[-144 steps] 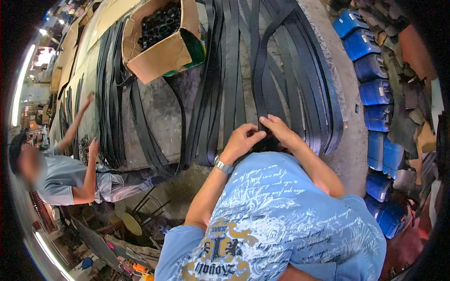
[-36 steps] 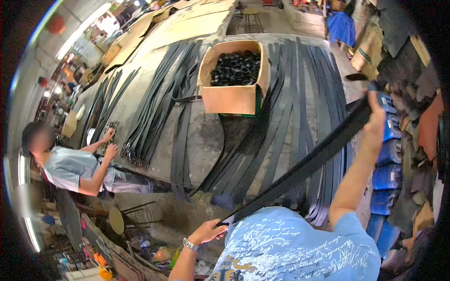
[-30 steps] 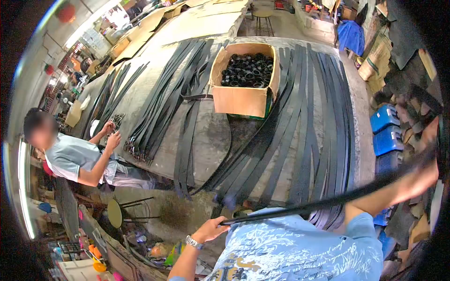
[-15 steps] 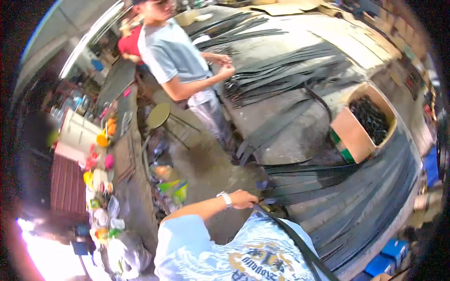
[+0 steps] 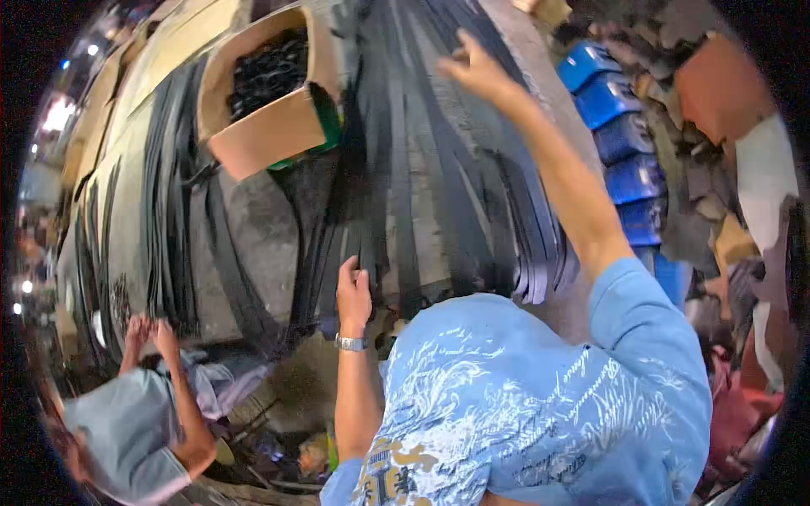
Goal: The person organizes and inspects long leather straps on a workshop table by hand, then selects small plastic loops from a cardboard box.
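Many long black straps (image 5: 422, 169) lie side by side across a grey worktable (image 5: 261, 228). My right hand (image 5: 471, 66) reaches far out over them, fingers pinched on the far part of one black strap. At the near table edge, my left hand (image 5: 354, 291), with a wristwatch below it, grips the near end of that strap among the other strap ends. The picture is blurred, so the exact strap is hard to single out.
A cardboard box (image 5: 270, 126) full of black rings stands on the table at upper left. Blue canisters (image 5: 624, 126) line the floor on the right. Another person (image 5: 135, 422) in a grey shirt works at the table's lower left, both hands raised to more straps.
The strap I held stretched in the air now lies down on the table among the others. My right hand swung from far right to far out over the table; my left rose to the table edge.
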A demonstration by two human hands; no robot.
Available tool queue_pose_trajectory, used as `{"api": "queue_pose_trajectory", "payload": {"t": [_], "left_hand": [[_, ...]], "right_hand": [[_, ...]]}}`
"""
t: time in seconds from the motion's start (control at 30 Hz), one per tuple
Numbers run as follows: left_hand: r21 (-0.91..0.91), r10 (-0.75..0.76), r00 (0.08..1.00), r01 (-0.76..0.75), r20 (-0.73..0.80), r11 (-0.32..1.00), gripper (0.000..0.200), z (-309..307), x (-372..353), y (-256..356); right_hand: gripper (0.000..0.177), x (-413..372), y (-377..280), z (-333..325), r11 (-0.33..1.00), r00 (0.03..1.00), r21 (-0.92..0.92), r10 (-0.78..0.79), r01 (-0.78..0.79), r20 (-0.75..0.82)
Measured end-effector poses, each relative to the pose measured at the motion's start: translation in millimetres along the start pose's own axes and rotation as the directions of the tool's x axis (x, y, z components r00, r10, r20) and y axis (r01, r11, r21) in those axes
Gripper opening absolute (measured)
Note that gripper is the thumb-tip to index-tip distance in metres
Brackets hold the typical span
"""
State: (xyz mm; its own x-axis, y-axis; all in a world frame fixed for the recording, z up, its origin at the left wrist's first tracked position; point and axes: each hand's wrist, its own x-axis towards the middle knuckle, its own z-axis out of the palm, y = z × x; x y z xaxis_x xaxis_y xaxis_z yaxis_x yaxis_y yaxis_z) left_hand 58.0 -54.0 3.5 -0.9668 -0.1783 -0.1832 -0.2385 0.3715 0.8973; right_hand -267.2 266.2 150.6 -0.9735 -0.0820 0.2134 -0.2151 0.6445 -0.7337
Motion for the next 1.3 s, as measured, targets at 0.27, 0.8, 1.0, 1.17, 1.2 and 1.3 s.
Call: {"api": "queue_pose_trajectory", "payload": {"t": [0.27, 0.8, 1.0, 1.17, 1.2, 1.3], "left_hand": [[0.273, -0.038, 0.995, 0.012, 0.092, 0.962, 0.031, -2, -4, 13], [0.688, 0.521, 0.808, -0.544, 0.275, 0.481, 0.051, -131, 369, 201], [0.778, 0.488, 0.813, -0.517, 0.317, 0.356, 0.041, -129, 408, 171], [0.818, 0.441, 0.855, -0.447, 0.273, 0.362, 0.036, -140, 396, 184], [0.810, 0.442, 0.851, -0.459, 0.283, 0.365, 0.036, -144, 397, 185], [0.801, 0.398, 0.886, -0.411, 0.239, 0.435, 0.034, -154, 405, 183]], "right_hand": [[0.062, -215, 109, -60, 0.888, 0.911, 0.203, 0.401, -0.413, 0.097], [0.046, -360, 34, -46, 0.875, 0.875, -0.032, 0.483, -0.483, -0.028], [0.044, -410, 19, -57, 0.801, 0.805, -0.103, 0.573, -0.590, -0.152], [0.042, -438, 23, -63, 0.734, 0.741, -0.115, 0.650, -0.669, -0.167], [0.042, -442, 23, -63, 0.731, 0.738, -0.115, 0.654, -0.673, -0.167], [0.041, -449, 27, -63, 0.724, 0.737, -0.140, 0.658, -0.676, -0.154]]}}
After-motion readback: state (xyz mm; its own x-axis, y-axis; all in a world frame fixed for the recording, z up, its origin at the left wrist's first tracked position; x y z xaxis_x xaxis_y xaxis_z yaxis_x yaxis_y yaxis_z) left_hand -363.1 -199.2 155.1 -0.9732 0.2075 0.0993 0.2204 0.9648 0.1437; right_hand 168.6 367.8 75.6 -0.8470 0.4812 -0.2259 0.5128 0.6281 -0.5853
